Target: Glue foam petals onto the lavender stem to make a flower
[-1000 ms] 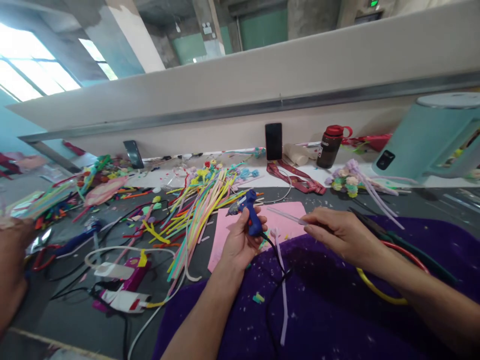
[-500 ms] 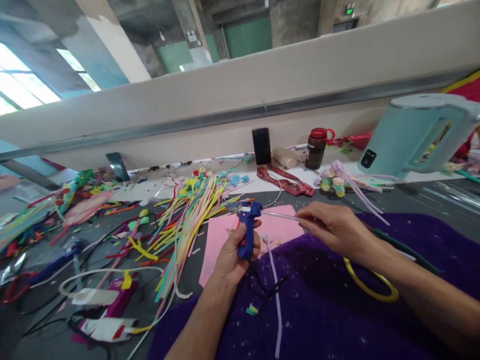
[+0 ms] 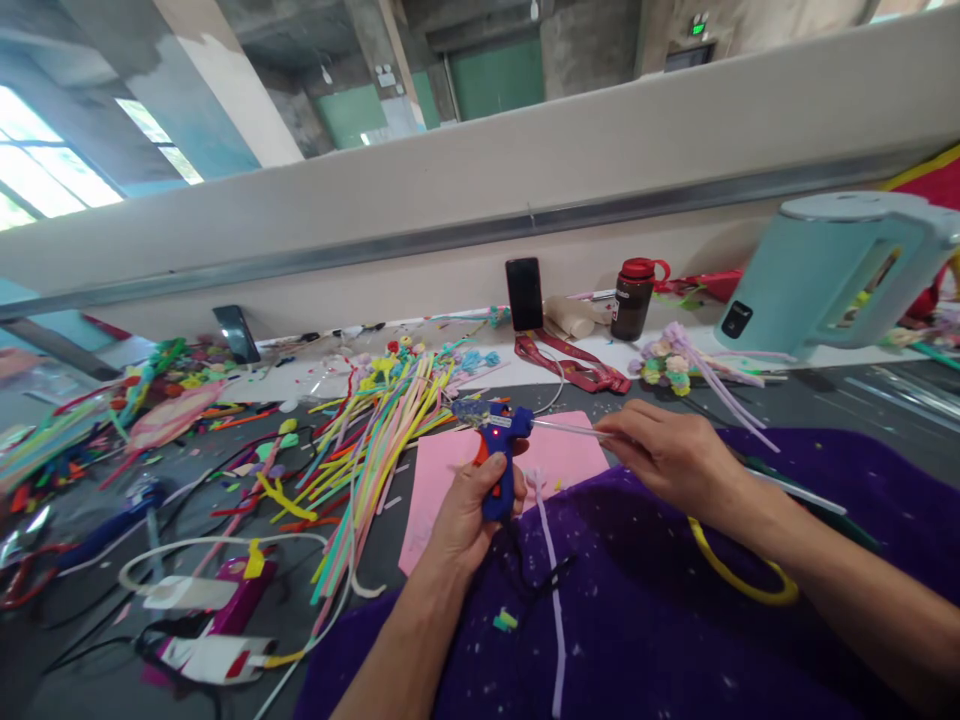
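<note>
My left hand [image 3: 480,500] is wrapped round the handle of a blue glue gun [image 3: 501,440], its nozzle pointing left and a small red light lit on its body. A clear glue stick [image 3: 566,428] runs out of the gun's back end toward the right. My right hand [image 3: 667,450] pinches the far end of that stick between thumb and fingers. Below the gun, a lilac pipe cleaner [image 3: 553,590] with a small flower-like top lies across a pink sheet [image 3: 442,470] and a dark purple cloth [image 3: 637,620].
Many coloured pipe cleaners [image 3: 375,440] lie left of the gun. A magenta power strip [image 3: 240,595] with cords sits at lower left. Pliers [image 3: 90,550] lie at far left. Along the back stand a phone [image 3: 523,293], a dark bottle [image 3: 631,305] and a kettle [image 3: 817,275].
The glue gun has tipped slightly and shifted a little to the right in my left hand. My right hand stays on the glue stick, nearly in place.
</note>
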Demonstrator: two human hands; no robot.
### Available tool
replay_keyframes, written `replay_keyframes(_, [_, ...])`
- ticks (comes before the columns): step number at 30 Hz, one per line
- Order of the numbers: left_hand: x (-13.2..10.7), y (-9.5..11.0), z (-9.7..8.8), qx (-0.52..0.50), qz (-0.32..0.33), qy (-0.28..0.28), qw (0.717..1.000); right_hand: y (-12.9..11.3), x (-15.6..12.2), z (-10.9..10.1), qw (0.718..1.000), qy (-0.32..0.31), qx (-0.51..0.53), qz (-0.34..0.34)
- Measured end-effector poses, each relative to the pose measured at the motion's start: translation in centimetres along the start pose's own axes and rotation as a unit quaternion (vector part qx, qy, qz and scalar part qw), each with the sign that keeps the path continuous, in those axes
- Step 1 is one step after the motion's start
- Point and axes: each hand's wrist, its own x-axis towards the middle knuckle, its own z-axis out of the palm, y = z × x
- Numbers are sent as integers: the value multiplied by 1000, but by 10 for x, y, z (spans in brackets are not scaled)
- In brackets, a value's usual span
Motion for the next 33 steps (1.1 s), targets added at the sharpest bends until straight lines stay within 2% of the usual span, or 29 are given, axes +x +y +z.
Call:
replay_keyframes(4, [-2,0,1,39,31,15,999,-4,-3,3,997,38,-68,-9])
replay_keyframes(6, [-3,1,1,48,49,24,997,-6,-3,2,997,44,-58,-10])
replay_keyframes(9, [-5,2,1,64,70,23,995,-9,-1,-4,999,-17,45,11])
replay_keyframes(12, [-5,3,2,80,67,3,995,-8,3,-10,983,-91,146,63])
replay_keyframes(16, [-4,0,2,102,49,-3,994,-6,4,-11,968,-139,190,82])
replay_keyframes(20, [-4,-10,5,149,30,-9,988,-10,3,-7,979,-109,153,82])
replay_keyframes(23, [-5,-16,7,155,26,-23,987,-13,3,-5,988,-77,123,60])
replay_keyframes(28, [-7,-18,8,156,42,-9,987,-12,2,-4,993,-41,107,12])
replay_keyframes(33, [-8,-18,6,190,56,-25,980,-14,4,-4,991,-48,124,-2])
